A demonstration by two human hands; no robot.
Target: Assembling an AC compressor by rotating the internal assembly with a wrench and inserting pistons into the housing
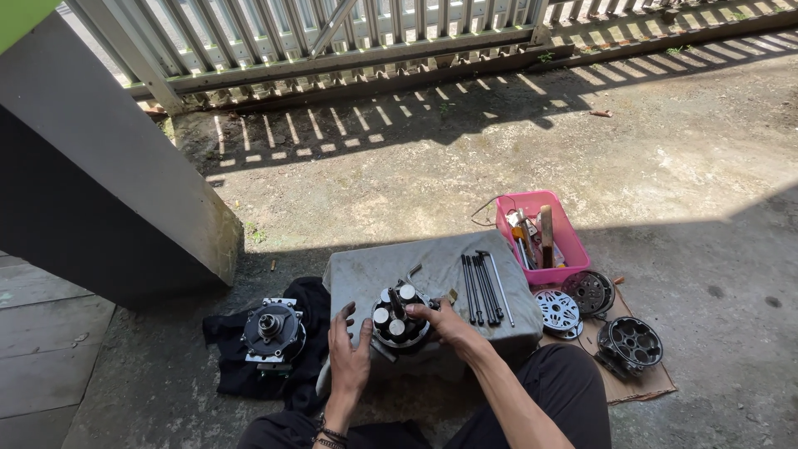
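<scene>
Both hands [349, 349] [445, 323] around piston cylinder block [397, 323], seemingly near cloth's [366, 270] front edge.

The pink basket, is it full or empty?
Partly full, not empty. The pink basket on the ground holds several tools, and a wooden handle pokes up above its rim. What lies at the bottom cannot be seen.

Single head-worn view, looking steeply down and forward from a seated person; cloth-covered block [432, 278] close at bottom centre, concrete yard beyond, metal fence [332, 41] far at top edge.
</scene>
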